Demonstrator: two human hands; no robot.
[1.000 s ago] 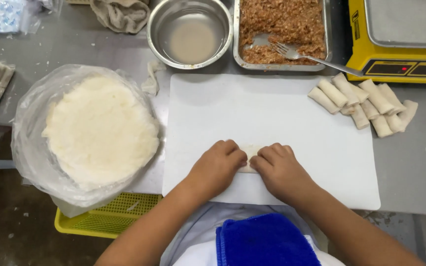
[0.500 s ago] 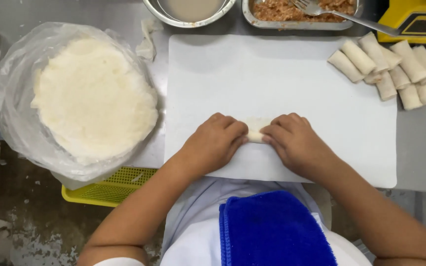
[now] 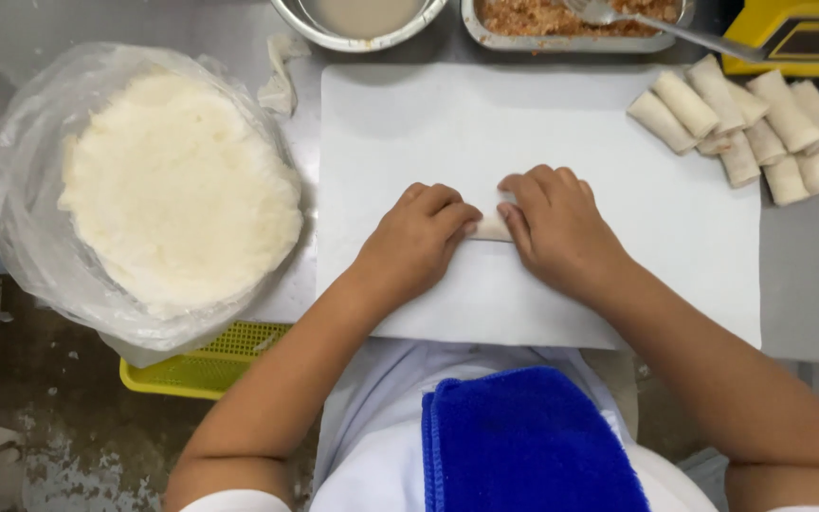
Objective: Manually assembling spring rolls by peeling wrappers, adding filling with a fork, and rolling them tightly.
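- Your left hand (image 3: 419, 242) and right hand (image 3: 556, 228) are both curled down over one small pale roll (image 3: 493, 228), fingertips meeting across it. Neither hand is flat open, neither is a fist; they cup and press.
- Only a sliver of that roll peeks out between your fingers, near the middle of the white board (image 3: 618, 133).
- What's changed: a second ago the hands sat lower on the board, close to its near edge. Half a second ago they were already further up. Now they're higher still, so the roll has travelled away from you under your palms.
- By my reading, that means the wrapper is winding up tight and this piece is close to finished.
- Part of that shift is your head tipping down, too: the far containers have slid to the top edge of view.
- Containers now. The round metal bowl (image 3: 334, 33) holds a cloudy, pale liquid, only partly in view.
- Beside it, the rectangular metal tray (image 3: 561, 43) holds brownish shredded filling, with a fork (image 3: 675, 30) lying in it, handle pointing right.
- To your left, an open clear plastic bag (image 3: 26, 171) holds a stack of round white wrappers (image 3: 177, 194).
- A yellow basket (image 3: 206, 365) pokes out under the bag; what it holds I can't tell.
- Finished rolls (image 3: 751, 128) are piled at the board's far right corner.
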